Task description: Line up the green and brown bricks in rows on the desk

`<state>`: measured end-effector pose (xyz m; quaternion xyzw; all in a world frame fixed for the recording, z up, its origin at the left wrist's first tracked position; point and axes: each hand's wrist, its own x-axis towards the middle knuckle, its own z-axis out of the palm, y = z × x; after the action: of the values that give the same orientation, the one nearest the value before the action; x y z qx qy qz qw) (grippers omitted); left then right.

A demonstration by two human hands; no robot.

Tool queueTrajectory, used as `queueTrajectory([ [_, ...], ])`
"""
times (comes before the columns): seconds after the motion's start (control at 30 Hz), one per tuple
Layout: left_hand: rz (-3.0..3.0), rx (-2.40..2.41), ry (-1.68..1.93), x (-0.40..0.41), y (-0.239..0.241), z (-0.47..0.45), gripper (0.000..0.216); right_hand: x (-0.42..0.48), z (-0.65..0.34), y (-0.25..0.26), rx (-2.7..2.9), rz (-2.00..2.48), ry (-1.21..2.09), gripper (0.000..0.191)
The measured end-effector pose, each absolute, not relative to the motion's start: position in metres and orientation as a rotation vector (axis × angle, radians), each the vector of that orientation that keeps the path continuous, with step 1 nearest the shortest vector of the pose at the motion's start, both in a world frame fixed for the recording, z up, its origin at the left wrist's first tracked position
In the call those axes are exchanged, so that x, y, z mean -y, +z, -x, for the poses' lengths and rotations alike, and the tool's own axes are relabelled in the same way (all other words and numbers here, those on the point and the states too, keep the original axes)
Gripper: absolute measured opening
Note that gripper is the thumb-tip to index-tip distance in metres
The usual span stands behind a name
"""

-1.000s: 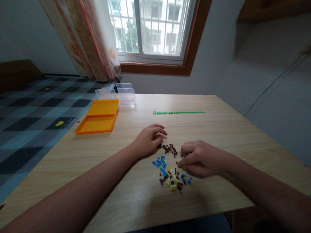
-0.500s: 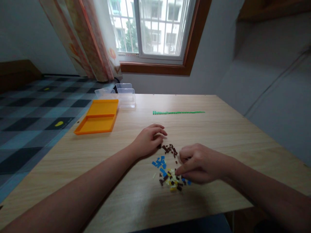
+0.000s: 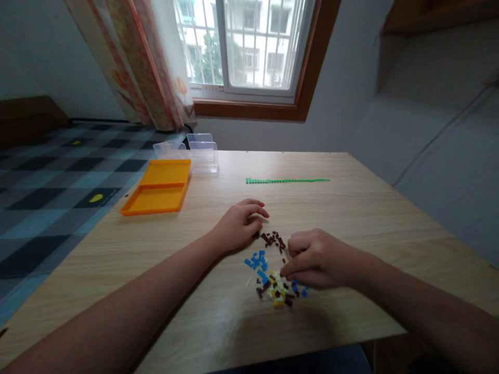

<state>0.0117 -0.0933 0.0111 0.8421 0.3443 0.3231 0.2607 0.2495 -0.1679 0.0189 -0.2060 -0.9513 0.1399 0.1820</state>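
Observation:
On the wooden table [image 3: 335,218] lies a small heap of tiny bricks [image 3: 275,288], brown, yellow and blue mixed. A cluster of brown bricks [image 3: 273,240] and a cluster of blue ones [image 3: 255,259] lie just beyond it. My left hand [image 3: 237,226] rests on the table with fingers curled, fingertips touching the edge of the brown cluster. My right hand [image 3: 317,257] has its fingers pinched together at the top of the mixed heap; what is between them is too small to see. A long straight row of green bricks [image 3: 286,181] lies farther back.
An open orange tray [image 3: 158,188] sits at the table's left side, with clear plastic boxes [image 3: 198,150] behind it. A bed with a checked cover [image 3: 50,187] stands to the left. A window and curtain are behind the table.
My right hand dipped toward the mixed heap and now sits slightly higher, fingertips still pinched at the heap's top. My left hand has stayed in place.

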Motion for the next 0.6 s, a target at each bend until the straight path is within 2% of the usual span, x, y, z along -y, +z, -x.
queueTrajectory([
  [0.33,-2.295,-0.925,0.871,0.0928,0.0113,-0.0120,0.021,0.1622,-0.2500,0.0180,2.654,0.761,0.353,0.021],
  [0.5,-2.298,-0.914,0.901,0.0920,0.0112,-0.0127,0.022,0.1587,-0.2466,0.0138,2.508,0.958,0.195,0.020],
  [0.6,-2.297,-0.906,0.898,0.0911,0.0104,-0.0127,0.023,0.1592,-0.2495,0.0179,2.400,0.967,0.232,0.018],
])
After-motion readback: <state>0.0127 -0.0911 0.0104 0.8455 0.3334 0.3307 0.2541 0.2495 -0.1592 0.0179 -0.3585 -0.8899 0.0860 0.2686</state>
